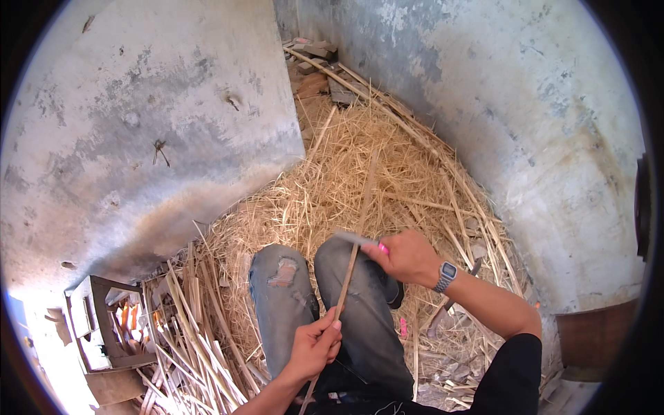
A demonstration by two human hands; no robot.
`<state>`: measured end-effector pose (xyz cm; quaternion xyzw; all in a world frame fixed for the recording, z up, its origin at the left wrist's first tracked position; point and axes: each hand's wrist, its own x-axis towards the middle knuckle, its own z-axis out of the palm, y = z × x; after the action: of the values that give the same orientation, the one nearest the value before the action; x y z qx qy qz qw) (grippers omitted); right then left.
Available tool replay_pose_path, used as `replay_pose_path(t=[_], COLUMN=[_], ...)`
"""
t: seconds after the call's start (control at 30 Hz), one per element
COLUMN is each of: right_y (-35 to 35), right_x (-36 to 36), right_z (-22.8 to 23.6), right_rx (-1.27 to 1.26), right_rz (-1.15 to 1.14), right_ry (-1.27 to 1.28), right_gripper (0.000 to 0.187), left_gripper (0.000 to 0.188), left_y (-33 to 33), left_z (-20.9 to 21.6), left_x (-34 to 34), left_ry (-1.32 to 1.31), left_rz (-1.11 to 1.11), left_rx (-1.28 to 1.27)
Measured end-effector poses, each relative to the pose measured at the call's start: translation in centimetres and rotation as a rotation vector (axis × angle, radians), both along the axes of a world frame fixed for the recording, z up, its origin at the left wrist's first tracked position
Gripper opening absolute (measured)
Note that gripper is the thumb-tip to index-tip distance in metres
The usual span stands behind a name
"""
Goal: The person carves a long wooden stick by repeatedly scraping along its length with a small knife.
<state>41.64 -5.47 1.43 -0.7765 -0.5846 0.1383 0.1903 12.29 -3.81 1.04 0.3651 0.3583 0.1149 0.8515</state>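
Note:
My left hand (312, 348) is closed around the lower part of a long thin bamboo strip (346, 280). The strip slants up and away over my right thigh, its far end above the shavings. My right hand (411, 259), with a watch on its wrist, grips a knife by a handle of which a bit of pink shows. The knife's blade (351, 237) points left, smeared by motion, and crosses the strip near my right knee. Whether its edge bites into the strip I cannot make out. My jeans (280, 311) are torn at the left knee.
Pale shavings (297, 200) cover the floor between two worn plastered walls. Long bamboo poles (415, 128) lie along the right wall. A heap of split strips (197, 332) lies left of my legs, beside a wooden frame (107, 325). Bricks and rubble (315, 55) sit in the far corner.

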Motion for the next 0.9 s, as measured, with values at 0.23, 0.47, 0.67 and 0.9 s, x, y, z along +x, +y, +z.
replay_pose_path(t=[0.23, 0.47, 0.67, 0.9], right_y=[2.2, 2.6, 1.0, 0.7], right_x=[13.9, 11.7, 4.6, 1.8], right_z=[-2.1, -1.2, 2.1, 0.7], right_rx=[-0.093, 0.505, 0.259, 0.231], right_rz=[-0.392, -0.506, -0.323, -0.302], right_ry=[-0.084, 0.14, 0.325, 0.352], right_gripper=[0.069, 0.059, 0.057, 0.052], left_gripper=[0.04, 0.041, 0.042, 0.042], left_y=[-2.9, -0.6, 0.1, -1.1], left_z=[-1.1, -2.5, -2.7, -1.8], left_x=[-3.2, -2.6, -2.4, -1.2], left_ry=[-0.103, -0.234, -0.261, -0.133], left_rz=[-0.108, -0.091, -0.094, -0.094], left_rx=[-0.086, -0.601, -0.658, -0.41])
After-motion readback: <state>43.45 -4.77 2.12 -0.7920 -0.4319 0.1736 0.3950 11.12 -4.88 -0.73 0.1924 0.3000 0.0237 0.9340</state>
